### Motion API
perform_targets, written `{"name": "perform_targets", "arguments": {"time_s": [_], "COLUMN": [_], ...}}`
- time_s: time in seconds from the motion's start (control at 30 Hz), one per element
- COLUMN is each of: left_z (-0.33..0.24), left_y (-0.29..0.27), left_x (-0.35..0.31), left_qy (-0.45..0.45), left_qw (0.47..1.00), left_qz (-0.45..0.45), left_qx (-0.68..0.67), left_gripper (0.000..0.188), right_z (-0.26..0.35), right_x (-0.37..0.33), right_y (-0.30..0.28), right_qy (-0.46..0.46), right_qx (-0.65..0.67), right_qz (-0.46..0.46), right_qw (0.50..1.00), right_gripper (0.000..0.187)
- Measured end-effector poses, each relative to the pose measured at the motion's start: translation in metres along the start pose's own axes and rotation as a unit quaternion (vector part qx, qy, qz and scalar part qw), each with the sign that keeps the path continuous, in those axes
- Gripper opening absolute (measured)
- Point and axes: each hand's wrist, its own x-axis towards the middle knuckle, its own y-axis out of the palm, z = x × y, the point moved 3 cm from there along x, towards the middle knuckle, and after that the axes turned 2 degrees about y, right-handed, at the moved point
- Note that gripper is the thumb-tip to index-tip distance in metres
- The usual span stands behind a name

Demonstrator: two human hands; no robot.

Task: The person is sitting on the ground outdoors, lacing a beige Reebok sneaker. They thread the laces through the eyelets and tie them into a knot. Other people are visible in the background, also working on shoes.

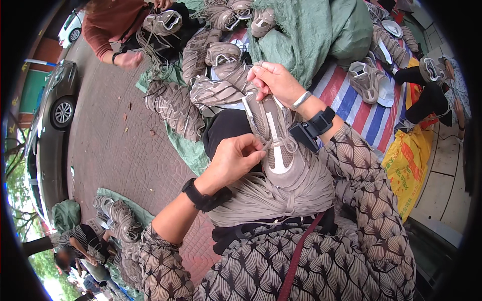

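Pinching lace (267,144) on grey shoe (274,131) — left hand (234,157), right hand (280,84) curled, grip unclear

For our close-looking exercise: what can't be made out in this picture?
All in the head view:
Inside the right hand: hidden by its curled fingers.
Lap shoe: underside hidden by the shoe itself.
Beneath the green sacking: covered by it.
Distant person, lower left: face blurred.

A parked dark car (51,160) stands on patterned paving (103,140) at left; a yellow sack (405,168) lies at right.
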Motion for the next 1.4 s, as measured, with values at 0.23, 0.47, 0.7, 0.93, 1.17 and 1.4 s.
{"name": "perform_targets", "arguments": {"time_s": [0.23,0.47,0.7,0.93,1.17,1.4], "left_z": [-0.008,-0.024,-0.016,-0.018,-0.009,-0.031], "left_y": [-0.009,0.045,0.066,0.071,-0.031,-0.042], "left_x": [-0.013,-0.06,-0.06,-0.053,-0.007,0.071], "left_qy": [0.126,0.324,0.337,0.382,0.276,0.302], "left_qw": [0.971,0.893,0.879,0.861,0.938,0.949], "left_qz": [-0.042,0.047,0.067,0.06,-0.186,0.039], "left_qx": [0.198,0.307,0.33,0.331,0.1,-0.083], "left_gripper": [0.018,0.062,0.059,0.054,0.051,0.033], "right_z": [-0.003,0.02,0.094,0.12,0.16,0.172], "right_x": [0.004,0.026,0.148,0.241,0.146,0.137], "right_y": [0.001,-0.021,-0.053,-0.076,0.008,0.011], "right_qy": [0.019,0.075,0.037,-0.064,-0.027,-0.064], "right_qx": [0.029,0.092,0.073,-0.119,-0.148,-0.146], "right_qz": [0.005,-0.008,0.007,-0.015,-0.012,0.107], "right_qw": [0.999,0.993,0.997,0.991,0.988,0.981], "right_gripper": [0.027,0.025,0.022,0.018,0.026,0.028]}}
